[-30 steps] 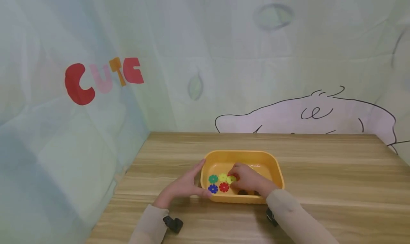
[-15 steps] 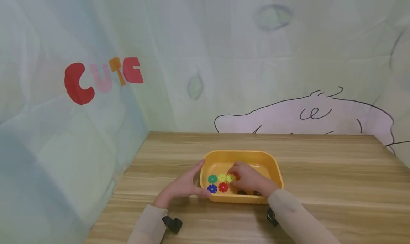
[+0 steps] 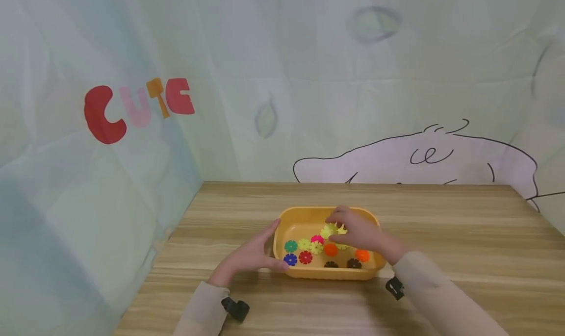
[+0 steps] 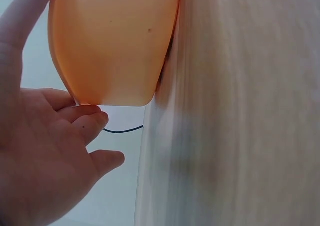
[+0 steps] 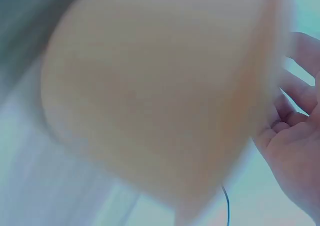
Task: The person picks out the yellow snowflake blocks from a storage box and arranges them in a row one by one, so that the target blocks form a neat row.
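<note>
In the head view, a yellow plastic bin (image 3: 331,274) holds several flower-shaped interlocking discs. My left hand (image 3: 249,255) grips the bin's left end, thumb over the front rim and fingers along the far-left side; the left wrist view shows fingertips bent at the rim. My right hand (image 3: 359,232) hovers over the bin's right half, thumb and fingers apart around yellow discs (image 3: 327,232). Left of it lie a green disc (image 3: 291,246), a blue disc (image 3: 290,260) and a red disc (image 3: 305,257). Orange discs (image 3: 330,249) and dark discs (image 3: 354,263) sit below the hand.
The bin stands on a wood-grain table (image 3: 238,198). Printed cloth walls rise behind and to the left, with the letters CUTE (image 3: 105,115) on one. A black camera (image 3: 235,309) is strapped to the left wrist, another (image 3: 395,288) to the right.
My right hand has moved right and back from the middle discs, its fingers spreading. Pink, orange, dark and further yellow discs now show. The left hand keeps its hold on the bin.
</note>
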`<state>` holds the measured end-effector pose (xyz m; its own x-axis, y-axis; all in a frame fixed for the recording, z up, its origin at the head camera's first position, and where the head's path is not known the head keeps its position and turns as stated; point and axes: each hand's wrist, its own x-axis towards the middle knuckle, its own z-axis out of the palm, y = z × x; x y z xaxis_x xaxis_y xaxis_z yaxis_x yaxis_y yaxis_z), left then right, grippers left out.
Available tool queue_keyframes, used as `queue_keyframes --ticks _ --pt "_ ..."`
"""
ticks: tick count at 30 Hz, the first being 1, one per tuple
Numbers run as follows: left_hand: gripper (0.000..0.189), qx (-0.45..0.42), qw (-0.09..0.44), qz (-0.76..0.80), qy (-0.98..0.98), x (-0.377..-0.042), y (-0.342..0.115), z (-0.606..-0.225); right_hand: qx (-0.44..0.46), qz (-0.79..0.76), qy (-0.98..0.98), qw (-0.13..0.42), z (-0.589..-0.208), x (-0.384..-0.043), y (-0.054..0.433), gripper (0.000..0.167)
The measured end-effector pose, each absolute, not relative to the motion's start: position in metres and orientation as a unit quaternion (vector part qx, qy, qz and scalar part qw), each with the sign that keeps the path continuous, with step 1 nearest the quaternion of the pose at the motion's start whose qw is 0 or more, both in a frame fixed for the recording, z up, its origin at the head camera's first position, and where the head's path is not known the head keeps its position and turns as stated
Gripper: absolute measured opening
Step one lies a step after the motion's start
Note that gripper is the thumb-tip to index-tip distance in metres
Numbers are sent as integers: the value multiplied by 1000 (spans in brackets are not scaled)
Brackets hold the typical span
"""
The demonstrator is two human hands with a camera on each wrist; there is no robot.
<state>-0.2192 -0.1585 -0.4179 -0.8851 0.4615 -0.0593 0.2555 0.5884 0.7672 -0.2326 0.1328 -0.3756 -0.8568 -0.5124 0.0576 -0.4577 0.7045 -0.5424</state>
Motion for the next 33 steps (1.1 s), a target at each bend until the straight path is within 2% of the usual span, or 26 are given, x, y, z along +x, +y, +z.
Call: queue_keyframes --ticks 4,16,22,33 --pt "117 203 125 407 882 -220 -158 -419 -265 -260 928 18 -365 -232 155 33" --pt "115 198 129 409 881 -222 -159 -420 -226 -238 944 -22 -350 -244 217 35" --pt "115 196 129 405 884 -222 -159 -419 -197 -249 947 -41 -360 -254 237 37" --pt "115 205 129 415 877 -221 -159 -418 -172 -259 950 -29 -390 -273 253 38"
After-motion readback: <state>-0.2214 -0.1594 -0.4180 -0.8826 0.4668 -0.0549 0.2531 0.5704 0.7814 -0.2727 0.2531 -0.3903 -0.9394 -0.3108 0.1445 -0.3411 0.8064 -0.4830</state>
